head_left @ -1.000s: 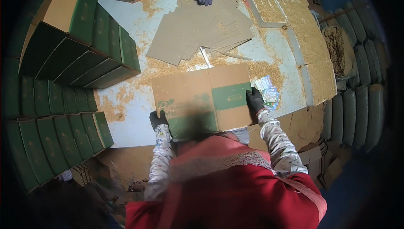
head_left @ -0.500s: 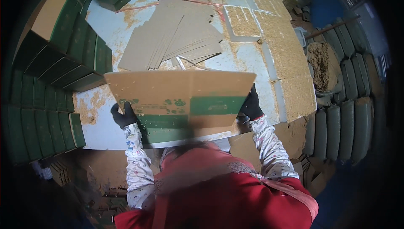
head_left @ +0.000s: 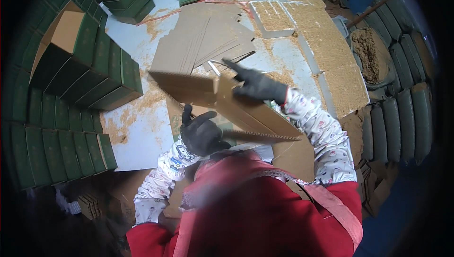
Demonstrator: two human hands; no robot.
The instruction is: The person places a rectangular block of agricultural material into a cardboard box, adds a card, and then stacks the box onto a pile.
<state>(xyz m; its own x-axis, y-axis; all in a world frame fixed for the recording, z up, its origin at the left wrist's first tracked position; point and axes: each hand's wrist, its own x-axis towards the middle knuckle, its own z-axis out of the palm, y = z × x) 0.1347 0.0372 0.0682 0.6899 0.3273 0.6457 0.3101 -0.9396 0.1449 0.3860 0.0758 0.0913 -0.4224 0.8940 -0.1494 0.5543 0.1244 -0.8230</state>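
Observation:
A brown cardboard box (head_left: 255, 114) stands partly unfolded at the table's near edge, its walls spread apart and its inside showing. My left hand (head_left: 203, 133), in a dark glove, is at the box's near left side with thumb and forefinger apart. Over the top of the box's right wall lies my right hand (head_left: 257, 86), also gloved, its fingers stretched out toward the far left. Part of the box is hidden behind both hands. Beyond it, a fanned pile of flat grey-brown cardboard sheets (head_left: 189, 44) lies on the white table (head_left: 137, 141).
Green cartons (head_left: 94, 60) are stacked along the left, one with raised flaps (head_left: 66, 30). White-edged trays of crumbly tan material (head_left: 326, 53) line the table's right side. Farther right are a sack of brown material (head_left: 369, 58) and stacked filled bags (head_left: 402, 115).
The flat printed cardboard has been opened into a box shape and turned. My left hand moved inward to the right; my right hand moved up and left across the box.

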